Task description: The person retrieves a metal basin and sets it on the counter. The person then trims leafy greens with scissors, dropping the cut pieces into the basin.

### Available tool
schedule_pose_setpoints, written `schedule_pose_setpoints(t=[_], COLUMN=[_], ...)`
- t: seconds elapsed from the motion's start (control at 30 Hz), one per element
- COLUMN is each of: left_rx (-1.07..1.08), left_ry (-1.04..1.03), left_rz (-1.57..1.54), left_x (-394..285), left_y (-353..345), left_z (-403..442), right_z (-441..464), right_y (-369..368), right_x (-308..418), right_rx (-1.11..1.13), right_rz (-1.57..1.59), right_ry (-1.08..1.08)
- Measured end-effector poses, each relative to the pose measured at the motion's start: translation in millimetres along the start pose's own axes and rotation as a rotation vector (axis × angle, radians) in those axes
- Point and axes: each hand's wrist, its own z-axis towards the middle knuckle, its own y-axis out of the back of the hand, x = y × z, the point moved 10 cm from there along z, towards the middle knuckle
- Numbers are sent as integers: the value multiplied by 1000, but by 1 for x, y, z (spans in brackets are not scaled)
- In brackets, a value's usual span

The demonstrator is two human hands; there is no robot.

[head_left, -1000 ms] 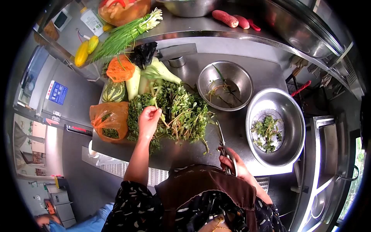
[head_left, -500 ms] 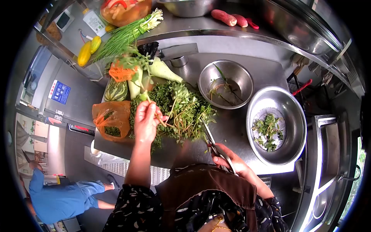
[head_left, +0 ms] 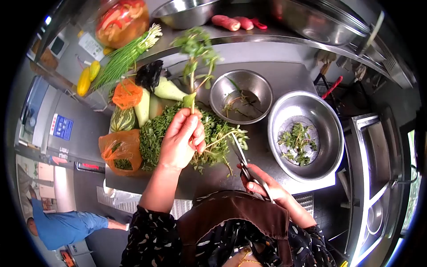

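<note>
Head view: left hand [head_left: 183,140] pinching a leafy, fleshy sprig [head_left: 192,73], right hand [head_left: 262,184] around metal scissors [head_left: 242,158].

- just one leafy pile [head_left: 155,138]
- one leafy sprig [head_left: 192,75] was held over it
- two steel bowls [head_left: 306,135] sat off to its right
- one pair of scissors [head_left: 241,153] was by its right edge
- two orange bags [head_left: 119,152] were left of it

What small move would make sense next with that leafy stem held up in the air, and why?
Probably bring the stem and the scissors together, ready for a snip. The left hand holds the stem upright, apart from the blades, while the right hand holds the scissors lower down. Leafy pieces in the large basin suggest where a cut piece might go.
</note>
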Motion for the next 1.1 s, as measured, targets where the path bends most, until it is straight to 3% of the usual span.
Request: schedule_pose_setpoints(t=[0.1, 0.27, 0.47, 0.63, 0.8, 0.93, 1.0, 1.1], left_rx=[166, 394, 577, 520, 527, 552, 554, 541], left_ry=[13, 171, 302, 321, 327, 321, 315, 327], left_rz=[64, -10, -51, 67, 105, 186, 227, 228], left_x=[-2, 51, 126, 174, 197, 208, 209, 209], left_y=[-54, -135, -203, -227, -241, -243, -245, -244], left_z=[24, 67, 107, 133, 139, 135, 133, 132], right_z=[-16, -51, -98, -131, -138, -143, -139, -135], right_y=[13, 55, 112, 131, 129, 142, 147, 153], right_x=[16, 36, 22, -3, -31, -14, -18, -29], right_rx=[-69, -293, -610, -759, -751, -777, -762, -805], right_rz=[18, 57, 96, 197, 297, 166, 155, 271], right_ry=[86, 278, 302, 244, 171, 222, 145, 175])
